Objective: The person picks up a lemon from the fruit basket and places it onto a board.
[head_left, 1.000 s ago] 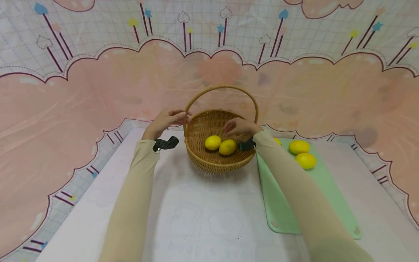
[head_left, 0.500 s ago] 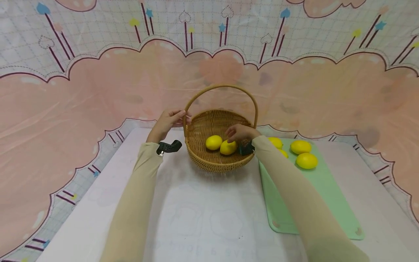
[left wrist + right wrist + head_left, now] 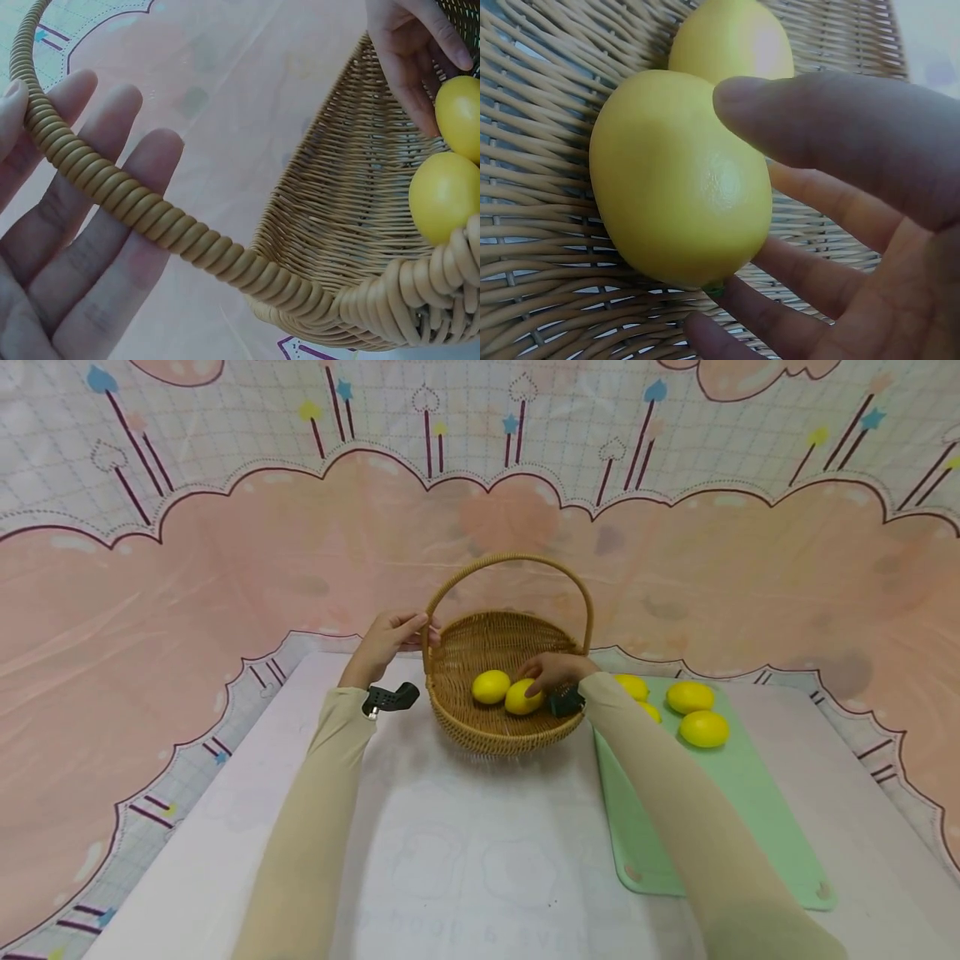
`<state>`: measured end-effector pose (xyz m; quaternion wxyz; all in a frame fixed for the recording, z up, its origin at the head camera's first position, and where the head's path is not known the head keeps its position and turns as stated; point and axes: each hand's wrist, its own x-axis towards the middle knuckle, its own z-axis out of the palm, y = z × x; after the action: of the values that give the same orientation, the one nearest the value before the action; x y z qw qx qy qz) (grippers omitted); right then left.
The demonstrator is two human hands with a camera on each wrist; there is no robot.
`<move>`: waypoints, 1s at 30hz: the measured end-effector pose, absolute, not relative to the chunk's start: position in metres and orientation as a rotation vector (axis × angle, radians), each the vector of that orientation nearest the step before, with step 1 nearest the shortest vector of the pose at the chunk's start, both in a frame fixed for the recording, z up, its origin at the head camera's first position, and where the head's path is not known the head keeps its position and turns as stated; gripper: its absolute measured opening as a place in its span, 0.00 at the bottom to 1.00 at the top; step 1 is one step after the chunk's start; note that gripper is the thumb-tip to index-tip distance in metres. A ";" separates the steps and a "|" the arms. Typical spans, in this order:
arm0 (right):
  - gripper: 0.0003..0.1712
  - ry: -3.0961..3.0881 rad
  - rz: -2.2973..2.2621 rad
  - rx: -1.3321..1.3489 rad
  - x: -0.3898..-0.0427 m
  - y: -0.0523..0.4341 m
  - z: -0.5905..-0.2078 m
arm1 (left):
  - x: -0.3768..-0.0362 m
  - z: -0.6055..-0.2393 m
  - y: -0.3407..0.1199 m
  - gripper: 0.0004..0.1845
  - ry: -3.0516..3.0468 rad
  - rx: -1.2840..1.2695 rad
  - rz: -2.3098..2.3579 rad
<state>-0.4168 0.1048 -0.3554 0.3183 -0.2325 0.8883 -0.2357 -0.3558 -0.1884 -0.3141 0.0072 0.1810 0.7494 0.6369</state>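
A wicker basket point(image 3: 487, 742) with a tall hoop handle point(image 3: 199, 238) stands at the back of the table. My left hand point(image 3: 381, 643) holds the left side of the handle, thumb on the near side and loosely bent fingers behind it. Two yellow lemons lie side by side in the basket. Around the right lemon point(image 3: 679, 176) are the thumb and fingers of my right hand point(image 3: 557, 669). The thumb tip overlaps its upper side, while the other fingers reach along its far side and are partly hidden. The left lemon point(image 3: 491, 687) lies just beside it.
A green cutting board point(image 3: 720, 827) lies right of the basket, with several lemons point(image 3: 703, 728) at its far end. My right sleeve point(image 3: 660, 785) crosses over the board. A patterned backdrop point(image 3: 517, 518) rises close behind the basket.
My right hand has come down from above the basket's interior to the right lemon, its thumb now over the fruit. The left hand stays at the handle, and the basket keeps its place.
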 end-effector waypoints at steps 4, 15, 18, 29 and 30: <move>0.30 2.346 -0.618 -0.606 -0.416 0.104 -0.356 | -0.356 -0.314 -0.189 0.21 2.355 0.579 1.981; 0.24 2.312 -0.613 -0.688 -0.411 0.102 -0.354 | -0.354 -0.313 -0.188 0.22 2.324 0.559 1.990; 0.25 2.297 -0.602 -0.715 -0.409 0.100 -0.353 | -0.350 -0.309 -0.186 0.21 2.318 0.553 1.981; 0.24 2.219 -0.520 -0.833 -0.401 0.072 -0.351 | -0.353 -0.314 -0.191 0.18 2.350 0.557 1.962; 0.24 2.212 -0.516 -0.834 -0.400 0.068 -0.351 | -0.354 -0.315 -0.191 0.16 2.358 0.562 1.959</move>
<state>-0.3999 0.0685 -0.3511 0.3533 -0.3224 0.8552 -0.1995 -0.3537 -0.1910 -0.3147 0.0124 0.1803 0.7564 0.6286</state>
